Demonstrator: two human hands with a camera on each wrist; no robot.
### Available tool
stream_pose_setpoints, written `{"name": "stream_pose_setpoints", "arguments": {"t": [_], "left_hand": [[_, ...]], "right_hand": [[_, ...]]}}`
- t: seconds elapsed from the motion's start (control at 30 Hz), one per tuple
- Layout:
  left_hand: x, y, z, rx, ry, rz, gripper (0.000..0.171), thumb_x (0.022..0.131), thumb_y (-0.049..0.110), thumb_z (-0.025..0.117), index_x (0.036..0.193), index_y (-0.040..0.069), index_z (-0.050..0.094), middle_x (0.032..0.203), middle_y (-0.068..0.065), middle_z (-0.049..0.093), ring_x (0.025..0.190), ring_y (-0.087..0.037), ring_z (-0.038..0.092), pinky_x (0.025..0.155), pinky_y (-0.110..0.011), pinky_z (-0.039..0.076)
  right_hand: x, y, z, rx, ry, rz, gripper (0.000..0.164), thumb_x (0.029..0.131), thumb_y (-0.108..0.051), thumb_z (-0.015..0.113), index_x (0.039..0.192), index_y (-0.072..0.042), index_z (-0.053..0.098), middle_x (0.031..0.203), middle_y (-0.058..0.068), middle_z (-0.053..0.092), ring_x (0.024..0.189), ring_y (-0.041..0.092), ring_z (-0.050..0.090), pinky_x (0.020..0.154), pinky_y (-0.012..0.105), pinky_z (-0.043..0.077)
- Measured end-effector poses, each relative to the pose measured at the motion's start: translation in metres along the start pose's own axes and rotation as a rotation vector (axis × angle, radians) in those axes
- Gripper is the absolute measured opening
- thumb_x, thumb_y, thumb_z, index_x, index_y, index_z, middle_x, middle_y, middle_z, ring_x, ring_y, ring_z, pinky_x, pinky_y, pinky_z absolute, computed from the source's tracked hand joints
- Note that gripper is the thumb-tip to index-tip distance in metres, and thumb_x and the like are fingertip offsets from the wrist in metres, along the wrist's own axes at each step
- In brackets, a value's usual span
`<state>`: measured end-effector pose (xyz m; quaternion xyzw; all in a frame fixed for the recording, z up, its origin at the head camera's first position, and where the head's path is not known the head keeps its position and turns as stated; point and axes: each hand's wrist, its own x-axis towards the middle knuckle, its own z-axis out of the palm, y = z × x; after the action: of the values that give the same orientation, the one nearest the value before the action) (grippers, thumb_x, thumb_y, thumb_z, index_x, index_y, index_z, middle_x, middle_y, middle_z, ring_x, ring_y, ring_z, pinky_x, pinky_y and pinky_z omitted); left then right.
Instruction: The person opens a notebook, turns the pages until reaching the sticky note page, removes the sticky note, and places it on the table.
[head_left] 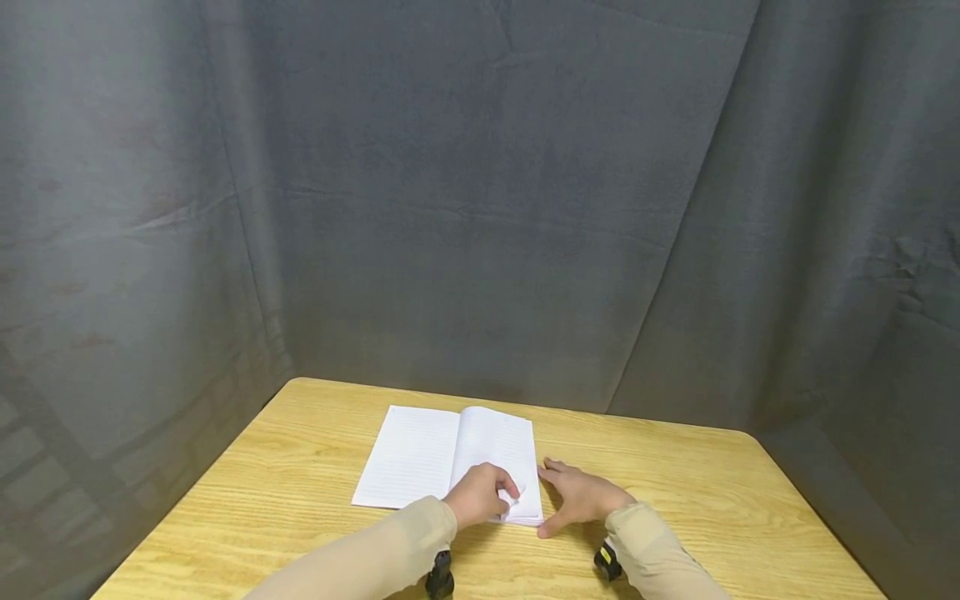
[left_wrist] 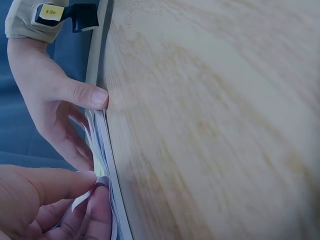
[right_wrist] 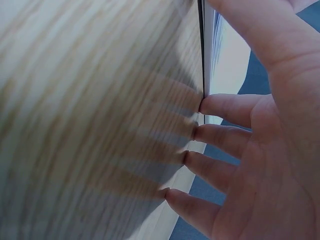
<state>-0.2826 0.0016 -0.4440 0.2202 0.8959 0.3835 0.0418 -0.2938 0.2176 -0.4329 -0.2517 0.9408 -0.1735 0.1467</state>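
Note:
An open notebook [head_left: 412, 454] with lined white pages lies on the table. My left hand [head_left: 476, 496] is over the lower part of its right-hand side, thumb and fingers pinching a curled bit of page [head_left: 508, 498]. From the left wrist view, that curled paper [left_wrist: 102, 181] bends up between thumb and fingertip, with the page edges fanned slightly apart beside it. My right hand [head_left: 581, 496] lies along the notebook's right edge, fingers spread and thumb by the lower corner. Its fingertips [right_wrist: 205, 104] touch the tabletop next to the page stack [right_wrist: 216, 50] in the right wrist view.
The wooden table [head_left: 300, 450] extends on all sides of the notebook. Grey curtain [head_left: 465, 208] hangs behind and at both sides. A dark wrist device [head_left: 439, 575] sits on the left sleeve, and another device [head_left: 608, 561] is on the right sleeve.

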Motion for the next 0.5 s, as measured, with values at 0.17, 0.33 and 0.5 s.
{"name": "stream_pose_setpoints", "arguments": {"t": [0.17,0.33,0.5], "left_hand": [[0.0,-0.001,-0.001,-0.058,0.003,-0.006,0.018,0.071,-0.008,0.072,0.081,0.006,0.07,0.074,0.002,0.062,0.067,-0.008,0.048,0.061,-0.022,0.043],[0.001,0.0,-0.006,-0.135,0.016,-0.011,0.016,0.072,-0.008,0.072,0.083,0.004,0.07,0.072,0.002,0.059,0.065,-0.009,0.049,0.059,-0.022,0.043],[0.002,0.002,-0.012,-0.155,0.058,0.002,0.015,0.072,-0.007,0.073,0.084,0.004,0.071,0.075,0.0,0.059,0.068,-0.01,0.049,0.061,-0.023,0.042]], "right_hand": [[0.001,-0.001,0.0,-0.005,-0.004,0.016,0.102,0.07,-0.047,0.082,0.144,0.006,0.036,0.152,0.03,0.026,0.138,0.049,0.03,0.106,0.062,0.031],[0.0,-0.001,0.0,0.008,-0.001,0.013,0.101,0.07,-0.045,0.083,0.144,0.006,0.036,0.152,0.031,0.026,0.138,0.049,0.03,0.106,0.062,0.031],[-0.001,-0.002,-0.001,0.004,0.007,0.002,0.101,0.07,-0.044,0.084,0.143,0.007,0.037,0.152,0.031,0.027,0.137,0.05,0.03,0.106,0.063,0.03]]}}
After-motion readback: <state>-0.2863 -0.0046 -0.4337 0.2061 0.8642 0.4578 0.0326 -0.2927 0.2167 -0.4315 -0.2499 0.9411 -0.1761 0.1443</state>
